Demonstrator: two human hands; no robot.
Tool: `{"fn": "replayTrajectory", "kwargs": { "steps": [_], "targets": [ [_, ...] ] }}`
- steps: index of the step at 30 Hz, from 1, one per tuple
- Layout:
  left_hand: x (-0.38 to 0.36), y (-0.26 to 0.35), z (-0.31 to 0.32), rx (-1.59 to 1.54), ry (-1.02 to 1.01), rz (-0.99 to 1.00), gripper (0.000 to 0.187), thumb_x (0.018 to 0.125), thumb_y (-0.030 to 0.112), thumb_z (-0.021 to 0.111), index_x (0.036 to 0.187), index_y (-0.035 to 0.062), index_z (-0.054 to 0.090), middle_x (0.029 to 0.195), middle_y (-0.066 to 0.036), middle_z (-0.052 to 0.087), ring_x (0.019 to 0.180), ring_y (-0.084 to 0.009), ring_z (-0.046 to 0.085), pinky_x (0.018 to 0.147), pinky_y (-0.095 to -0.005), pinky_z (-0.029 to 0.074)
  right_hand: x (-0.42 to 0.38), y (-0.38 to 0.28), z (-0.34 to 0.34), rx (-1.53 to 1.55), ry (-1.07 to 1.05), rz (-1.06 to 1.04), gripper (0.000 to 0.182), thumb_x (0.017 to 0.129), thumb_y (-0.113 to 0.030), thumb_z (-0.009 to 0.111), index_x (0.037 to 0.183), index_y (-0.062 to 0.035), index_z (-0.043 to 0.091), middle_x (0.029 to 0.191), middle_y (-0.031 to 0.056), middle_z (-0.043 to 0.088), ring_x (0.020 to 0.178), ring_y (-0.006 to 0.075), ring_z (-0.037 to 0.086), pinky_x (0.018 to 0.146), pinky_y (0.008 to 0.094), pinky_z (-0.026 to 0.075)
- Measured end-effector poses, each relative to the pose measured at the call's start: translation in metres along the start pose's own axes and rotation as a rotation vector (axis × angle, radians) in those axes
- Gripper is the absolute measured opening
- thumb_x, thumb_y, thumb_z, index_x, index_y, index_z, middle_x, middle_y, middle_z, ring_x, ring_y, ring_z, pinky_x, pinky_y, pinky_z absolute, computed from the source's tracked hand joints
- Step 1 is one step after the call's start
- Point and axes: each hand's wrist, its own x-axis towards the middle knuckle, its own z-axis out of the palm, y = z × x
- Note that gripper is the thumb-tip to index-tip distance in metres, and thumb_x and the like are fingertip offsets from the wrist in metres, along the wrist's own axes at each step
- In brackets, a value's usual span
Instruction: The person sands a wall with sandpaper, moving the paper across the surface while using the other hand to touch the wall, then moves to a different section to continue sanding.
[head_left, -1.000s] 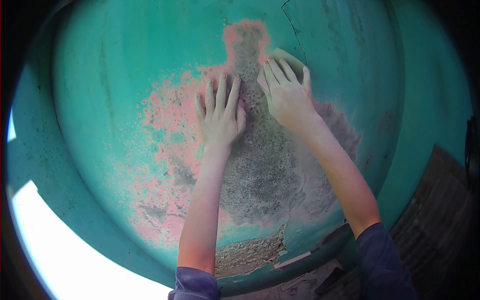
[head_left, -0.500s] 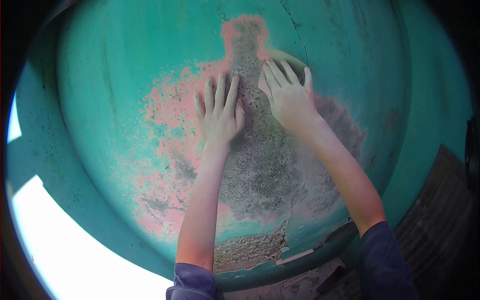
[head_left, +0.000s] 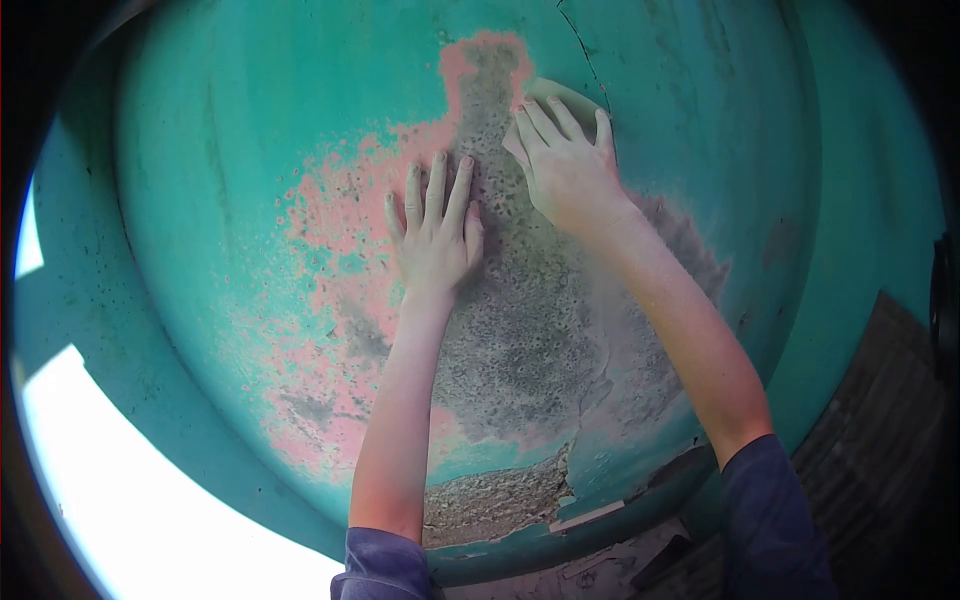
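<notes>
My left hand (head_left: 435,240) lies flat on a worn patch of the green painted surface (head_left: 260,90), its fingers spread over pink and grey areas. Higher up and to the right, my right hand (head_left: 568,165) presses a thin pale sheet (head_left: 580,103) against the surface. The sheet shows above the fingers and at the left side of the hand; the rest is under the palm. Pale dust coats both hands. Between them runs the bare, pitted grey area (head_left: 515,330), edged with pink.
A thin dark crack (head_left: 583,45) runs down the upper right of the surface. Rough exposed material (head_left: 500,503) and a pale strip (head_left: 587,516) lie along the lower edge. Dark ribbed material (head_left: 865,440) is at the lower right, bright light at the lower left.
My right hand and the pale sheet have moved up and slightly left across the surface. My left hand remains on nearly the same spot.
</notes>
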Motion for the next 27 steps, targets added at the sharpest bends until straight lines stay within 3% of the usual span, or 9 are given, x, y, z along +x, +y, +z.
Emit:
{"fn": "replayTrajectory", "kwargs": {
  "steps": [5, 11, 27],
  "targets": [
    [-0.002, 0.000, -0.001, 0.011, -0.012, 0.004, 0.059, 0.100, 0.035, 0.050, 0.158, 0.0292, 0.039, 0.165, -0.003, 0.033, 0.151, -0.0311, 0.029, 0.122, -0.0592, 0.016, -0.038, -0.010, 0.006, 0.028, 0.019, -0.039, 0.058, 0.096, -0.021, 0.054, 0.151, -0.0071, 0.045, 0.159, 0.0061, 0.042, 0.147, 0.0267, 0.037, 0.117, 0.0664, 0.021],
    [-0.001, 0.000, 0.000, -0.005, 0.019, 0.002, 0.058, 0.099, 0.034, 0.052, 0.157, 0.0291, 0.041, 0.164, -0.003, 0.034, 0.151, -0.0301, 0.030, 0.121, -0.0588, 0.017, 0.005, -0.011, -0.003, -0.014, 0.033, 0.010, 0.058, 0.095, -0.020, 0.054, 0.151, -0.0069, 0.046, 0.159, 0.0060, 0.042, 0.147, 0.0279, 0.039, 0.117, 0.0664, 0.021],
    [-0.004, 0.001, -0.005, -0.099, 0.004, -0.010, 0.057, 0.099, 0.033, 0.051, 0.156, 0.0285, 0.043, 0.163, -0.004, 0.036, 0.150, -0.0307, 0.031, 0.121, -0.0595, 0.017, -0.015, -0.015, -0.002, -0.114, 0.037, -0.035, 0.059, 0.093, -0.019, 0.057, 0.149, -0.0062, 0.047, 0.156, 0.0065, 0.046, 0.145, 0.0278, 0.042, 0.116, 0.0672, 0.023]
  ]
}}
